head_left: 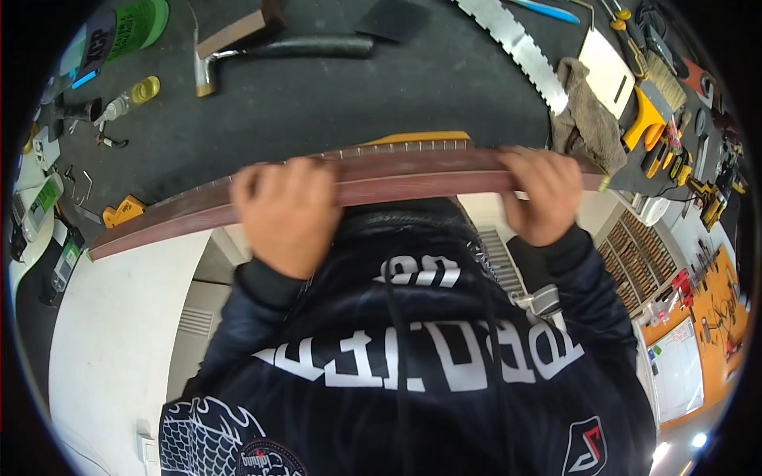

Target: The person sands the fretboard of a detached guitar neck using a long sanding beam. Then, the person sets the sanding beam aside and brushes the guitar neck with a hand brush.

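A long reddish-brown wooden beam [421, 186] stretches across the near side of the dark bench. My left hand [290, 206] is wrapped over it left of its middle, fingers on the far side. Nearer its right end, my right hand [544, 190] grips it with the thumb on the near face. Just behind the beam shows a strip of a fretted neck [413, 146] with metal frets, mostly hidden. A yellow edge [421, 138] shows beyond the strip, and a yellow piece [123, 211] sits by the beam's left end. Contact between beam and frets cannot be made out.
On the bench [278, 111] lie a hammer [294, 47], a brown block [238, 32], a notched metal straightedge [516, 47] and a grey-brown cloth [583, 119]. Small bottles [131, 99] stand left. Brushes and hand tools, including a yellow-handled one [644, 119], crowd the right.
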Motion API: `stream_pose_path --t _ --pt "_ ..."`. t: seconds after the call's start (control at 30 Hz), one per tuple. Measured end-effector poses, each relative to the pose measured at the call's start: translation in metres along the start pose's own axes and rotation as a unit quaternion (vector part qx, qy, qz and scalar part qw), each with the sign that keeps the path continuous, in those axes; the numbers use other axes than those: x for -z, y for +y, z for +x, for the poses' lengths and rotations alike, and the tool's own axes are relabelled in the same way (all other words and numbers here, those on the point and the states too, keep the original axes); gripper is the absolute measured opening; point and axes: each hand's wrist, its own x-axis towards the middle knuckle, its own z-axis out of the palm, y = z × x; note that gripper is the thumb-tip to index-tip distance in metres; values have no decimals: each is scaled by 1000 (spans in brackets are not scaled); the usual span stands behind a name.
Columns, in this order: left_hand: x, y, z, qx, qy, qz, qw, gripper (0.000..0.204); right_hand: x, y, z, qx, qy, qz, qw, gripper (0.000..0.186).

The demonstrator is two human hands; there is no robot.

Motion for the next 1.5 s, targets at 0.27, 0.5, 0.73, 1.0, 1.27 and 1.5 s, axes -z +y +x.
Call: stream_pose_path --t 0.27,0.5,0.73,1.0,1.27,1.5 --pt "5 -98 -37 23 12 20 999 51 -45 -84 52 -1 45 39 998 38" --pt "-3 1 19 -15 21 -20 999 52 -5 3 4 -5 26 -16 1000 35" --pt "0 -60 -11 -13 31 -4 999 49 -23 -33 31 26 38 1 999 35" --pt "-4 -86 -28 -21 52 7 998 50 -42 -71 28 -10 65 15 998 30" --pt "-21 29 -5 -8 67 -6 998 45 2 7 -26 -3 26 -16 1000 43" --pt "-21 -96 -72 2 68 18 997 57 -52 -97 24 0 57 23 998 33"
